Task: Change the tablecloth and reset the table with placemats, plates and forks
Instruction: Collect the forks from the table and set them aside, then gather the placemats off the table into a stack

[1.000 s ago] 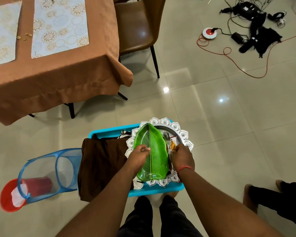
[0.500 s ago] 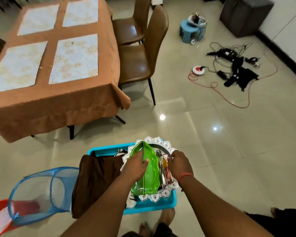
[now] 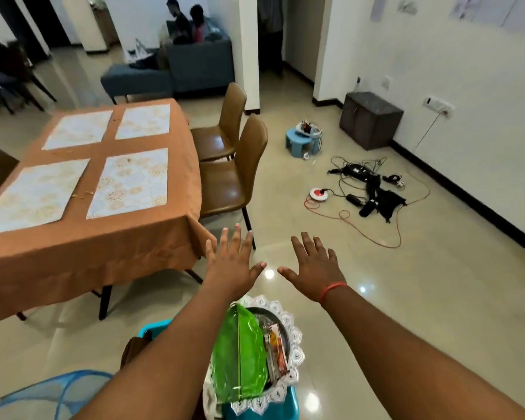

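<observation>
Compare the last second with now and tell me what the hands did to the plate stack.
Both hands let go. The left hand came off the green leaf plate and the right hand off the stack's right edge; both now hang raised and spread, no grip on anything. The green leaf plate and silver doily-edged plate stay in the blue tub. The four placemats stay on the brown tablecloth.

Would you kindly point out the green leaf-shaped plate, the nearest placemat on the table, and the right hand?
green leaf-shaped plate (image 3: 240,359): head view, on its centre rib.
nearest placemat (image 3: 131,183): head view, on its patterned middle.
right hand (image 3: 314,266): head view, on the back of the hand.
</observation>
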Tool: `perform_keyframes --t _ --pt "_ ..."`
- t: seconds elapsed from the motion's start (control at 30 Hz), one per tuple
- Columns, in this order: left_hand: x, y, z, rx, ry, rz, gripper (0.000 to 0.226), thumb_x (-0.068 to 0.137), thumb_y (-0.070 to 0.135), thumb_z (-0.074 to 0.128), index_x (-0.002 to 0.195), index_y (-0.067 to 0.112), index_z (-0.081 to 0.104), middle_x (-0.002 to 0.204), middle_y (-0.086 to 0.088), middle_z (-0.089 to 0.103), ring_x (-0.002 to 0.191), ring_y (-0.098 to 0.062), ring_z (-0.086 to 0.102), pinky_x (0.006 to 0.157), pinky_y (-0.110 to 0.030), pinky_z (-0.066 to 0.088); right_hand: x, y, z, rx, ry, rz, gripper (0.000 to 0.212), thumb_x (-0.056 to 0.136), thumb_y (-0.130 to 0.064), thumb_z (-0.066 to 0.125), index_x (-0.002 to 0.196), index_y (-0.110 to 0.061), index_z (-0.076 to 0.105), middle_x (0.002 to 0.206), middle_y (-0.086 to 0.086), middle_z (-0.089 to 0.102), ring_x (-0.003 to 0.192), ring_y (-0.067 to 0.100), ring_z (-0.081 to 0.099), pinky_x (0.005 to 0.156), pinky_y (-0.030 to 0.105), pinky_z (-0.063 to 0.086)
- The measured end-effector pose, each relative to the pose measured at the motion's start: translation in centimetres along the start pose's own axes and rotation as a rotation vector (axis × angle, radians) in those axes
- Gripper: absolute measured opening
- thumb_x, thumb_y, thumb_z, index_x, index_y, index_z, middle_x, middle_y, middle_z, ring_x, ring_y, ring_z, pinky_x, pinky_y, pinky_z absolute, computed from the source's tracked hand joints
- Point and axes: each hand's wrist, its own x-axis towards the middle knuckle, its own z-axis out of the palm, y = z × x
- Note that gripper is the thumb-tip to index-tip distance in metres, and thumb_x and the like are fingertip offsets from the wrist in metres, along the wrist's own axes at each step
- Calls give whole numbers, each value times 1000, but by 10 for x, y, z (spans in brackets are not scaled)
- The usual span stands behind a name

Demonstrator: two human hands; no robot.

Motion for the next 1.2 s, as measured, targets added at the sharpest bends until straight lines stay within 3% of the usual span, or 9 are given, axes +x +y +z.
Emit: perform_keyframes --t 0.27,0.7,0.93,1.2 --pt "86 68 -62 101 139 20 82 92 75 6 156 30 -19 162 -4 -30 150 -30 -25 118 -64 -7 66 68 -82 -8 188 -43 87 88 -80 18 157 -31 -2 166 0 -10 153 27 -6 119 57 7" --pt "271 229 -76 88 188 -64 81 91 75 3 155 30 -20 163 -5 -29 150 -31 -26 118 -63 -9 202 262 -168 -34 199 -89 86 88 -79 16 157 -30 -4 166 0 -10 152 28 -6 120 57 6" --pt "352 225 -70 102 193 -111 80 92 75 2 153 31 -26 162 -4 -30 149 -31 -27 118 -63 -9 286 288 -169 -26 185 -141 86 89 -79 15 156 -31 -6 165 -1 -12 152 27 -7 121 56 4" --pt "472 161 -80 101 228 -192 81 91 77 1 154 31 -23 163 -5 -29 150 -32 -23 118 -63 -9 434 260 -184 -37 184 -222 86 88 -79 15 156 -31 -7 165 0 -11 153 27 -7 121 57 5"
